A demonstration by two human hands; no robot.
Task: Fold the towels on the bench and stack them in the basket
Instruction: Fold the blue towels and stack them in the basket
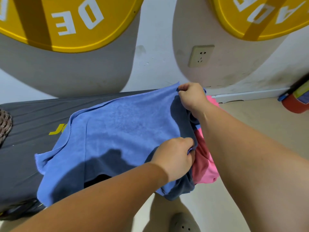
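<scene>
The dark bench [33,118] runs along the wall, with beige floor [250,118] open to its right. A blue towel [117,131] spreads over the bench's right end, its left edge curling and its near edge hanging off the front. A pink towel [206,164] bunches beneath. The right hand [192,96] pinches the towel's far corner; the left hand [175,158] pinches its near right edge

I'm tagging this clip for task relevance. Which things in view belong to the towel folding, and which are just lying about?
Job: blue towel, pinched by left hand and right hand; pink towel; bench; woven thing at the left edge, perhaps the basket.
Lying about: wall socket; yellow signs; red object on the floor; shoe.
</scene>
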